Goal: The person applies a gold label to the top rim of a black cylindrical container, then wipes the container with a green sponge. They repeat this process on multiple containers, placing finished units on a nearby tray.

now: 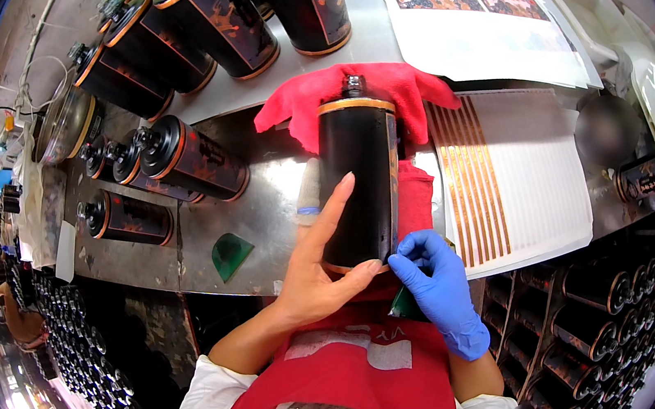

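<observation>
A large black bottle [354,177] with copper-coloured edge bands leans on a red cloth [389,84], its neck pointing away from me. My left hand [321,266], bare, steadies its lower left side, index finger stretched up along the surface and thumb at the base rim. In a blue glove, my right hand [437,281] pinches at the bottle's lower right corner. What sits between those fingertips is too small to make out. Just below the glove shows a dark green scraper-like piece [407,303]; whether the hand grips it I cannot tell.
Several black bottles [216,12] stand at the upper left, smaller ones [200,156] below them. A green scraper [230,256] lies left on the metal table [270,197]. To the right is a sheet of copper strips [471,182]; racked bottles [588,330] fill the lower right.
</observation>
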The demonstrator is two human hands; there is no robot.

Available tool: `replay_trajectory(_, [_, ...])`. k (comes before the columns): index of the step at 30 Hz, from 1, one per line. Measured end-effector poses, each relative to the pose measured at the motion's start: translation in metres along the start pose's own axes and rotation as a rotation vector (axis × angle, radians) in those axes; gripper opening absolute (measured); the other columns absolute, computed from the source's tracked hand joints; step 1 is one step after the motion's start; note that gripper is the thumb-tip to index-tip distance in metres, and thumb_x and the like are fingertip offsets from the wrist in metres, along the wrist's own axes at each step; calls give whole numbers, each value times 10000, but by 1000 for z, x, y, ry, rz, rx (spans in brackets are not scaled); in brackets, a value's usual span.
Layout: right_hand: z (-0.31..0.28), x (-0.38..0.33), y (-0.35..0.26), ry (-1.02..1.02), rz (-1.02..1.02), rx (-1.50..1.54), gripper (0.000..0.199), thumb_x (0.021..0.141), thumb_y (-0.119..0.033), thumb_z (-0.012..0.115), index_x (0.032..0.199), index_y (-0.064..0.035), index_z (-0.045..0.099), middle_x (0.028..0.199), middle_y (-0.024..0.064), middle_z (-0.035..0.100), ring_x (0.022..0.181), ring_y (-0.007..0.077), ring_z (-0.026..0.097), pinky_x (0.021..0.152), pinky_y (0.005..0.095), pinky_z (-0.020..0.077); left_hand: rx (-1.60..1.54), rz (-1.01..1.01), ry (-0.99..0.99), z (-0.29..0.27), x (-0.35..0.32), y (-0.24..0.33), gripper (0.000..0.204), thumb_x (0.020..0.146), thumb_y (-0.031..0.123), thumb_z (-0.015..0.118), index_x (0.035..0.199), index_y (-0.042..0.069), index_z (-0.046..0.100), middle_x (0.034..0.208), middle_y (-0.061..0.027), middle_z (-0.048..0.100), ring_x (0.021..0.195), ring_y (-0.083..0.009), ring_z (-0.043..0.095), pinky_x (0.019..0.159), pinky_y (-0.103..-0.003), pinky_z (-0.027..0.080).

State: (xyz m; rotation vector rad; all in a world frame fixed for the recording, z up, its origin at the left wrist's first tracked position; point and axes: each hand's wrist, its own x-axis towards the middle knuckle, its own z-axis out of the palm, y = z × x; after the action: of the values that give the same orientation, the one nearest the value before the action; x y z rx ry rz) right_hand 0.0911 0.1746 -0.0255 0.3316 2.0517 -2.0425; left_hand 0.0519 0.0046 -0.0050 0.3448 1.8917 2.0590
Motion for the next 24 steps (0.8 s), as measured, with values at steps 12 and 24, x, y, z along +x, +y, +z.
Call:
replay_trajectory(12, [-1,0,4,3,31,46,158,839,-130,662,940,-49,571,841,0,589,769,61,542,707,207,446,-162,-47,57,6,-5,3,840,760,-7,619,1452,30,144,1406,-150,337,1237,-217,418,992,-322,375])
replay_trajectory(24, [-42,0,7,243,182,670,210,865,-160,580,1024,-26,551,862,42,595,718,123,574,629,239,484,360,186,84,-13,-8,-18,1001,678,10,768,1447,12,127,1386,-149,368,1213,-230,445,976,-323,380])
